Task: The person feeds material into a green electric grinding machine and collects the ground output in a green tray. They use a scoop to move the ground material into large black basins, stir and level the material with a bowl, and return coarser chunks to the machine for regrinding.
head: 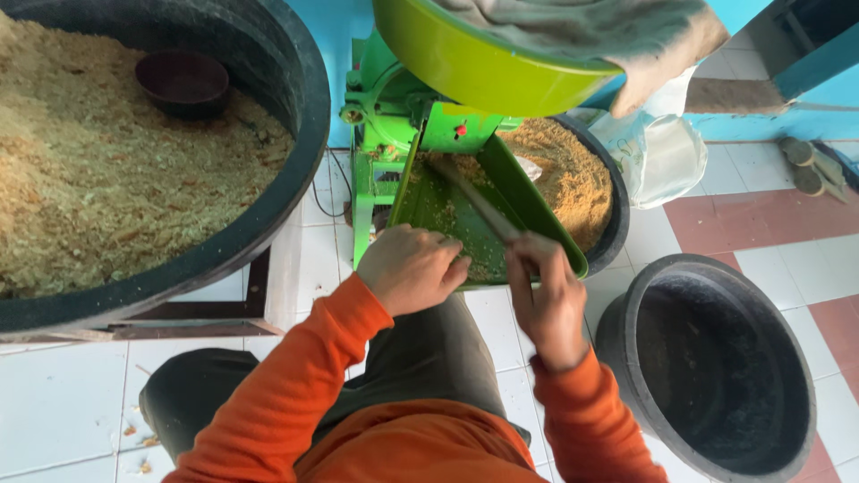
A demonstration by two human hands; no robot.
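I look down at my own two hands, both in orange sleeves, working at a green machine [403, 116]. A flat green chute [528, 201] slopes out of the machine toward me, dusted with tan crumbly meal.

My right hand [548, 300] is at the near end of the chute, its grip clenched around a thin stick [479, 204]. The stick runs from my fingers up along the chute floor toward the machine's mouth, lying in the meal.

My left hand [412, 266] rests at the near left corner of the chute, just beside my right hand. Its fingers are curled into a loose fist; I cannot tell whether that grip holds anything.

Above the chute sits a lime green bowl [474, 58] on top of the machine, with a grey cloth [617, 31] draped in it.

Behind the chute, partly hidden by it, is a black tub [613, 210] heaped with the same tan meal. To the right of the chute, near my right forearm, stands a black bucket [707, 367] with a dark, dusty inside. To the left of the machine is a very large black tub [286, 134] filled with paler meal, and a small dark bowl [183, 82] lies on top of that meal. Everything stands on a white and red tiled floor [761, 224]. A white sack [658, 152] slumps behind the machine, to its right.
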